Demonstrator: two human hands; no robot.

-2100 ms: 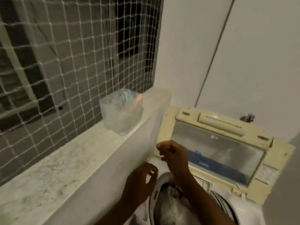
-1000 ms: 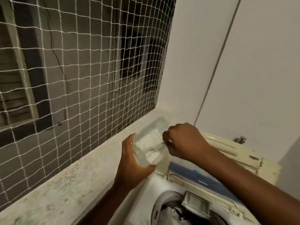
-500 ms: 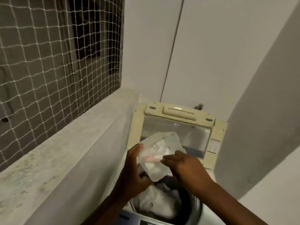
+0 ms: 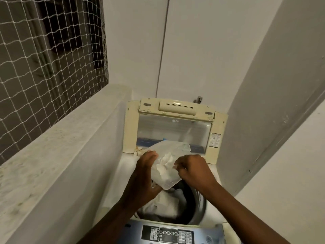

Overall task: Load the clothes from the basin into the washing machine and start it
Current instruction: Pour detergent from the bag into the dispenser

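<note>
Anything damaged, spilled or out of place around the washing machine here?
No spill visible. The open lid is yellowed, with a brownish stain at its lower left corner. The clear container the left hand holds is tilted over the drum, seemingly on purpose.

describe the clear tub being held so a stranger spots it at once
Find the top-loading washing machine with its cream lid raised. Over its open drum, the left hand grips a tilted plastic tub, the right hand at its mouth. Unlike the white clothes below, it is see-through and stiff.

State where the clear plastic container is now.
Head view, centre: the container sits in the left hand, right hand at its side, above the open drum.
</note>
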